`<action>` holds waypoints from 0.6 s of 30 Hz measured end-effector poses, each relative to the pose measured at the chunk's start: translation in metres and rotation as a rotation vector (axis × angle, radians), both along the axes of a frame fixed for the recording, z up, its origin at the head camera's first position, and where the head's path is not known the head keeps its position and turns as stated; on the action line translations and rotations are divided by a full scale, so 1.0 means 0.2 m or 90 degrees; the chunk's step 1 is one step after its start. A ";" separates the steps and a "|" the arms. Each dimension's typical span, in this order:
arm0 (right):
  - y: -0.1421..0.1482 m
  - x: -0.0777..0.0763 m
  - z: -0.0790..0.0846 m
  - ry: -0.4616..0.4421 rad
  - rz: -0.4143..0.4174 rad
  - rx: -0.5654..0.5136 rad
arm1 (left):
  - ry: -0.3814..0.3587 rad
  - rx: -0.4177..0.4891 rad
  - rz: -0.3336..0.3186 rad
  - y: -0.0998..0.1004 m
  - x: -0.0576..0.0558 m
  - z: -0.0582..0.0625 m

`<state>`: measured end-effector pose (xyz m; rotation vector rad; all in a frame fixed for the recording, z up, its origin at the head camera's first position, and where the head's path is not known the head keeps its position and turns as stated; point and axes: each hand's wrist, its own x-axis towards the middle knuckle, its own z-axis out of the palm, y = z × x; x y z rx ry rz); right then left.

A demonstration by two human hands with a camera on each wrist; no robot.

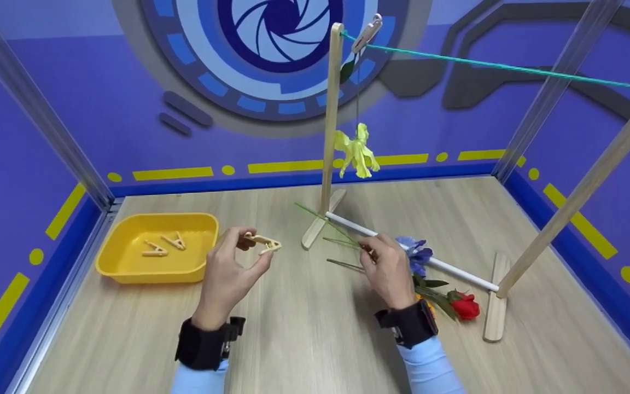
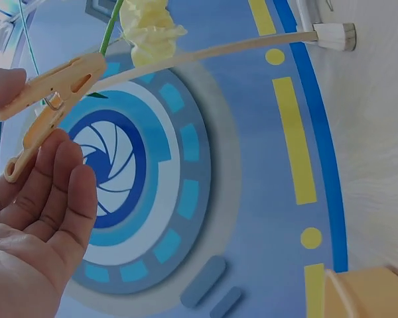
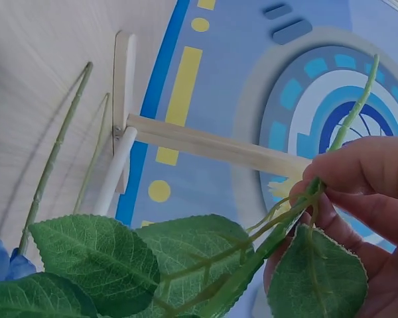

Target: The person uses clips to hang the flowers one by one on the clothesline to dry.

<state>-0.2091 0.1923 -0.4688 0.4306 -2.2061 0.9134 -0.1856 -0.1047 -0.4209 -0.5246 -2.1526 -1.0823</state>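
My left hand [image 1: 230, 268] holds a light wooden-coloured clothespin [image 2: 56, 99], thumb on one leg and fingers on the other. My right hand [image 1: 389, 268] pinches a green flower stem [image 3: 348, 126] with toothed leaves [image 3: 96, 262]; its thin end points up and left. I cannot tell which bloom belongs to it. Just beyond that hand lie a blue-purple flower [image 1: 416, 255] and a red rose [image 1: 464, 305]. An orange flower is mostly hidden by the right wrist. Two more stems rest on the table left of the right hand.
A yellow tray [image 1: 156, 276] at the left holds two clothespins [image 1: 174, 241]. A wooden stand has posts [image 1: 331, 120], a white base rod [image 1: 462, 273] and a green line [image 1: 490, 64] strung between them. A yellow flower [image 1: 357, 152] hangs from it by a clothespin [image 1: 367, 34].
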 end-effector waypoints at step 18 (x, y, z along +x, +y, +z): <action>0.21 -0.02 0.23 -0.180 0.083 -0.151 | 0.032 -0.155 -0.166 0.18 -0.17 0.43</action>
